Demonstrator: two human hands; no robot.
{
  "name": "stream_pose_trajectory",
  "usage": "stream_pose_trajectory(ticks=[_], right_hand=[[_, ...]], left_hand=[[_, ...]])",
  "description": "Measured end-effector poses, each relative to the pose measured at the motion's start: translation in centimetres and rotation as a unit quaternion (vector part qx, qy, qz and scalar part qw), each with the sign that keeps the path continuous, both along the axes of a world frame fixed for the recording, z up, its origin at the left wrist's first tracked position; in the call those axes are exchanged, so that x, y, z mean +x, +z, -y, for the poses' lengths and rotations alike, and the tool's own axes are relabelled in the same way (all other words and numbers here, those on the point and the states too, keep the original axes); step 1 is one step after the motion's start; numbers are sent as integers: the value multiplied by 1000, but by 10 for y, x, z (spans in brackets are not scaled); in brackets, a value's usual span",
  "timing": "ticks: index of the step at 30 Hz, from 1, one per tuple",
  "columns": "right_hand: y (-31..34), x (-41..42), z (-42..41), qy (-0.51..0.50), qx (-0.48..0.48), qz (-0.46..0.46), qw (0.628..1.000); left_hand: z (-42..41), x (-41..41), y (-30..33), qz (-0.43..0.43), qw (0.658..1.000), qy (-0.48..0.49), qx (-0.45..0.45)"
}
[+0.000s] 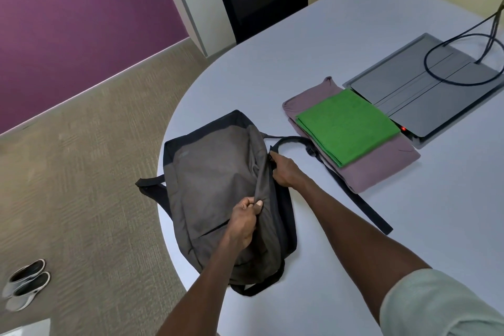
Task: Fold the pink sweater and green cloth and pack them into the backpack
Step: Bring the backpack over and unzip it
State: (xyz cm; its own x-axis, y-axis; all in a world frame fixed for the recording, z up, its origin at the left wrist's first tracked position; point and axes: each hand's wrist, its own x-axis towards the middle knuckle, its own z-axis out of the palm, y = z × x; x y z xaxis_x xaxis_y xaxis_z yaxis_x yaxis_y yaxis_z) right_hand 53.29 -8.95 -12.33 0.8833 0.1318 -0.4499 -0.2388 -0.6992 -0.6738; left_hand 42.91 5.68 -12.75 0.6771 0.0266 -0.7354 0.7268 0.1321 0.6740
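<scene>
- On a white table (pixel 354 35), the grey backpack (pixel 212 185) lies flat; left hand (pixel 242 222) pinches its fabric, right hand (pixel 285 170) grips the zipper.
- Beside it, folded green cloth (pixel 346 125) rests atop folded pink sweater (pixel 379 169).

I see a matt woven-cloth backpack (pixel 212 172), a soft pink knit sweater (pixel 376 169), a nappy green cloth (pixel 346 125), and a smooth desk (pixel 409 226).

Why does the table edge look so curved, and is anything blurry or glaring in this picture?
Head view: the wide-angle lens bows the table edge and wall lines. Lighting is soft and even, with only faint shadows under the backpack. No strong glare; a small red light glows by the green cloth. Corners, like the shoes, look slightly soft.
</scene>
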Motion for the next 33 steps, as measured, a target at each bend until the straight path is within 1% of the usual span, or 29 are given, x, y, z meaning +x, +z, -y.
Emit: stream_pose_trajectory(ticks=[4, 5, 7, 10, 14, 16, 19, 21, 23, 25, 28, 31, 33], right_hand=[[-5, 6, -4, -42, 11, 38, 998], [-8, 6, -5, -61, 2, 57, 997], [-13, 6, -6, -81, -47, 103, 990], [-20, 6, 0, -48, -127, 161, 978], [-26, 11, 13, 24, -142, 195, 970], [-27, 13, 16, 34, -137, 196, 970], [-22, 18, 13, 62, -127, 139, 980], [-12, 22, 15, 110, -150, 103, 977], [3, 19, 20, 172, -182, 92, 964], [18, 3, 24, 223, -215, 107, 945], [28, -36, 25, 247, -227, 156, 929], [31, -70, 27, 241, -209, 176, 931], [30, -86, 27, 220, -198, 172, 940]], left_hand=[[0, 1, 0, 1, 1000, -6, 5], [-1, 0, 0, 2, 1000, -7, 5], [-1, 0, 0, 1, 1000, -8, 5], [-1, 0, 0, 0, 1000, -7, 4], [-2, -1, 0, 0, 1000, -9, -1], [-4, 0, -1, -2, 1000, -5, -9], [-5, 1, -2, -6, 1000, 3, -10], [-2, 2, -3, 1, 1000, 0, 7], [1, 4, -4, 18, 1000, -1, 26], [6, 7, -3, 33, 998, -5, 49], [12, 7, -3, 57, 993, -22, 96], [19, 5, 1, 71, 991, -20, 108], [22, 3, 6, 73, 990, -16, 119]])
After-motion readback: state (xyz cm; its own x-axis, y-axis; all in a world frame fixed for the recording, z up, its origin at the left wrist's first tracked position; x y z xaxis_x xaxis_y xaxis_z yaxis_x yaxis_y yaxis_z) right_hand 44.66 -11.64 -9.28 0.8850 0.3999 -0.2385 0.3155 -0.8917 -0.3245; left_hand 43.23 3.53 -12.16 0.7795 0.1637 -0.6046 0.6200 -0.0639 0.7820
